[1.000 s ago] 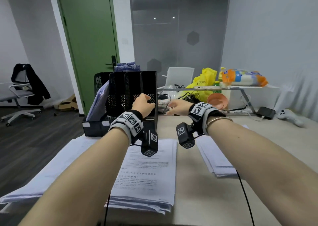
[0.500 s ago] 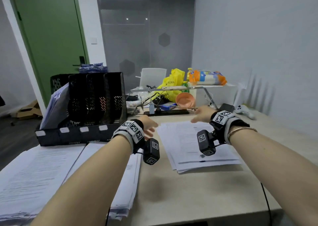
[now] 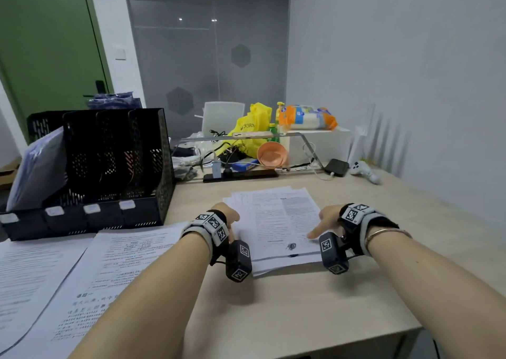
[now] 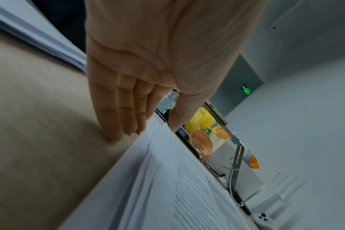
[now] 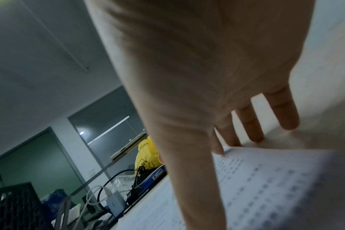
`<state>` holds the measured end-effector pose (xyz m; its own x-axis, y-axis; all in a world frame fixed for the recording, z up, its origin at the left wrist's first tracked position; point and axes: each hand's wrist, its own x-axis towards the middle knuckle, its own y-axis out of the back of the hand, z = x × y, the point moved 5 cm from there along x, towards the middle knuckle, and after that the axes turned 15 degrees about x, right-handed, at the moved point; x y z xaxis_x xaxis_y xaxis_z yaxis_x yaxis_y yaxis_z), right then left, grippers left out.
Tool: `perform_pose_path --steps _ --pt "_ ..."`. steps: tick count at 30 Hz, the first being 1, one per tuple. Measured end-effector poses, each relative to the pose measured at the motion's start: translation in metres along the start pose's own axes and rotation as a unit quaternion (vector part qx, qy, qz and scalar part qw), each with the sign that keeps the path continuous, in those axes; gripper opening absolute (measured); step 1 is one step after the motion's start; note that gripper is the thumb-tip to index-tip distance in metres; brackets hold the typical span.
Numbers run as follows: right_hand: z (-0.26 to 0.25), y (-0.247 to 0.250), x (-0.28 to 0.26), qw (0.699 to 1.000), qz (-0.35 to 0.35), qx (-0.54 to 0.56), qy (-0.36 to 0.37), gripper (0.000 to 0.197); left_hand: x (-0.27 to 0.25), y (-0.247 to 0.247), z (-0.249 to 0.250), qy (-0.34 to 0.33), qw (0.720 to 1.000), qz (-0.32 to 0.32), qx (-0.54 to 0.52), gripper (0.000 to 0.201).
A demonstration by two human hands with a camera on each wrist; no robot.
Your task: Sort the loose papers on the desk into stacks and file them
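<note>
A stack of printed papers lies in the middle of the tan desk. My left hand is at the stack's left edge; in the left wrist view its straight fingers touch the desk right beside the papers. My right hand is at the right edge, with spread straight fingers reaching down past the sheets and the thumb over the page. Neither hand holds anything. Two more paper stacks lie at the left. A black slotted file rack stands behind them.
Along the back of the desk are a metal riser shelf, a yellow bag, an orange bowl, a power strip with cables and a white controller. The wall runs close on the right. The desk's front edge is near my forearms.
My view swung right, from the file rack to the middle stack. Both hands drew back from the rack and came down on either side of that stack.
</note>
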<state>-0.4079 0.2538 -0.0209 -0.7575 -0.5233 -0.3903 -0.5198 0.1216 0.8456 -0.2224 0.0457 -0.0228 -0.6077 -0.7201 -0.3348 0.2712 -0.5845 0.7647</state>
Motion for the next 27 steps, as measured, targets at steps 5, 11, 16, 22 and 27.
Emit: perform_pose_path --steps 5,11,16,22,27 --pt "-0.008 -0.012 0.007 0.999 -0.011 0.024 0.032 0.097 0.004 -0.014 0.011 -0.006 1.000 -0.022 0.011 0.014" --pt "-0.006 -0.017 0.012 0.997 -0.010 0.044 0.070 0.094 0.002 -0.022 0.026 -0.037 0.992 -0.018 0.119 0.036" --pt "-0.001 -0.018 0.007 0.991 -0.009 0.096 0.090 0.096 -0.006 -0.025 0.038 -0.078 0.991 0.015 0.110 0.046" --pt "0.015 -0.004 -0.003 0.973 0.018 0.213 0.090 0.090 -0.015 -0.006 0.045 -0.167 0.979 0.070 -0.093 0.043" --pt "0.005 0.016 -0.019 0.897 0.096 0.389 0.186 0.062 -0.037 0.018 0.054 -0.237 0.950 0.120 -0.163 0.017"
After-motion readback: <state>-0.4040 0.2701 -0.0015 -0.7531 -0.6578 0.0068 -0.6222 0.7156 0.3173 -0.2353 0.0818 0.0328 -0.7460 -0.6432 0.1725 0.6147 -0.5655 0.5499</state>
